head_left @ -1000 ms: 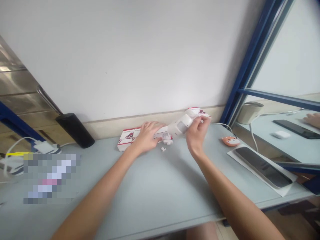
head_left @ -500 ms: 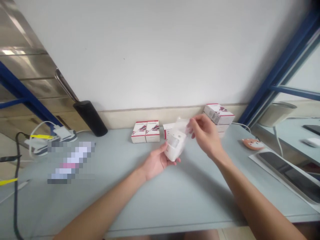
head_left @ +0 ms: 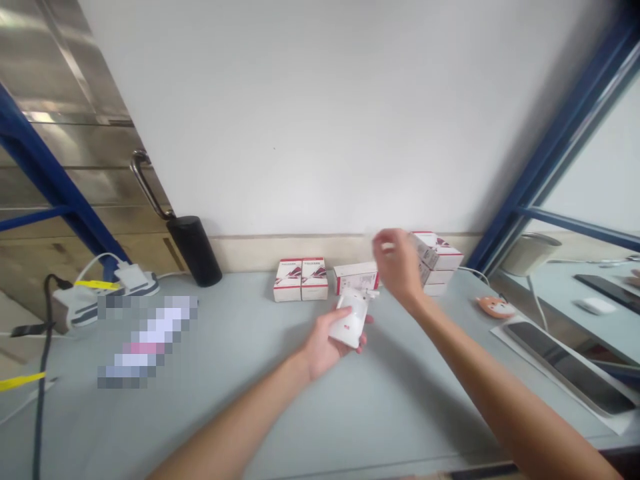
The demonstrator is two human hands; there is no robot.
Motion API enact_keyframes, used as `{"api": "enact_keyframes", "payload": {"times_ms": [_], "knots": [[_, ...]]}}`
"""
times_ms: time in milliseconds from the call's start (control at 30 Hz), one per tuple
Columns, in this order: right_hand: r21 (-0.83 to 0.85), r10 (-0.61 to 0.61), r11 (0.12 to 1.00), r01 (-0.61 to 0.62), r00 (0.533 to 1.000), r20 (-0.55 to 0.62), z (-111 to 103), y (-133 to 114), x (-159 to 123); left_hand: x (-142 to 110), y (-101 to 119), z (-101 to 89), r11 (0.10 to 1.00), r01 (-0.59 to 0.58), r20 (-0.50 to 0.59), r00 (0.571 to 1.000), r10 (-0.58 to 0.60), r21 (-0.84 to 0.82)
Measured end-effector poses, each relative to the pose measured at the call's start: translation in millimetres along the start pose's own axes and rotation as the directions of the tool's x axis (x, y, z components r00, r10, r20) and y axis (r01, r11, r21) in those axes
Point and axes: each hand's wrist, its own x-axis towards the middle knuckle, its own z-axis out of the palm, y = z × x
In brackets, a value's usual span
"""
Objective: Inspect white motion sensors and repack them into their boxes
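My left hand [head_left: 325, 347] is closed round a small white plastic device [head_left: 349, 322] with a red mark, held just above the pale table [head_left: 260, 400]. My right hand [head_left: 397, 263] is raised above and to the right of the device, blurred by motion, fingers pinched; what they hold I cannot make out. Behind the hands stand small white-and-red boxes: a pair [head_left: 301, 279] side by side, one box [head_left: 356, 276] lying flat, and a stack [head_left: 439, 261] at the right.
A black cylinder [head_left: 195, 250] leans at the wall. A power strip with white plugs and cables [head_left: 107, 283] lies at the left. An orange fox-shaped item [head_left: 495, 307] and a dark phone on white paper [head_left: 570, 363] are at the right. A blue frame [head_left: 540, 173] bounds the table.
The clear wrapping seen round the device earlier is off it. My right hand has lifted up and away to the right, while my left hand keeps the bare white device.
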Motion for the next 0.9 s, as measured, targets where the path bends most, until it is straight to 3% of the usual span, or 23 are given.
{"api": "enact_keyframes", "payload": {"times_ms": [33,100,167,200,233,300,400,567,633,767,833,900], "knots": [[-0.114,-0.021,0.993,0.036,0.991,0.132,12,1,2,0,0,0.7,1.000,0.004,-0.002,1.000,-0.004,-0.022],[-0.210,-0.035,0.970,0.122,0.925,0.380,34,1,4,1,1,2.2,0.998,0.015,0.001,1.000,-0.015,-0.055],[-0.197,-0.030,0.968,0.159,0.846,0.532,52,1,4,1,3,3.3,0.997,0.018,0.006,1.000,-0.017,-0.075],[-0.176,-0.035,0.971,0.160,0.828,0.560,57,1,3,1,4,3.5,0.996,0.017,0.008,1.000,-0.016,-0.084],[-0.151,-0.048,0.976,0.158,0.828,0.558,59,2,3,1,4,3.5,0.995,0.017,0.007,1.000,-0.017,-0.095],[-0.091,-0.078,0.986,0.137,0.876,0.477,55,4,2,2,5,2.5,0.992,0.024,0.000,1.000,-0.024,-0.121],[0.005,-0.050,0.999,0.051,0.945,0.323,33,13,0,4,4,-0.4,0.986,0.027,-0.025,0.999,-0.032,-0.167],[-0.058,-0.007,0.998,0.020,0.977,0.214,-1,35,-25,6,0,-4.1,0.982,0.006,-0.036,0.999,-0.013,-0.190],[-0.067,-0.012,0.997,0.029,0.972,0.235,-5,38,-39,6,-1,-3.7,0.984,-0.006,-0.046,0.999,-0.002,-0.178],[-0.006,0.030,1.000,-0.030,0.910,0.414,-3,25,-56,4,0,-1.3,0.994,-0.035,-0.105,0.994,0.025,-0.100],[0.035,0.154,0.982,-0.187,0.890,0.429,-1,12,-58,2,3,-0.2,0.996,-0.075,-0.131,0.989,0.069,-0.041],[0.090,0.314,0.916,-0.391,0.839,0.445,-1,1,-57,-1,6,0.4,0.991,-0.132,-0.135,0.982,0.132,0.011]]}}
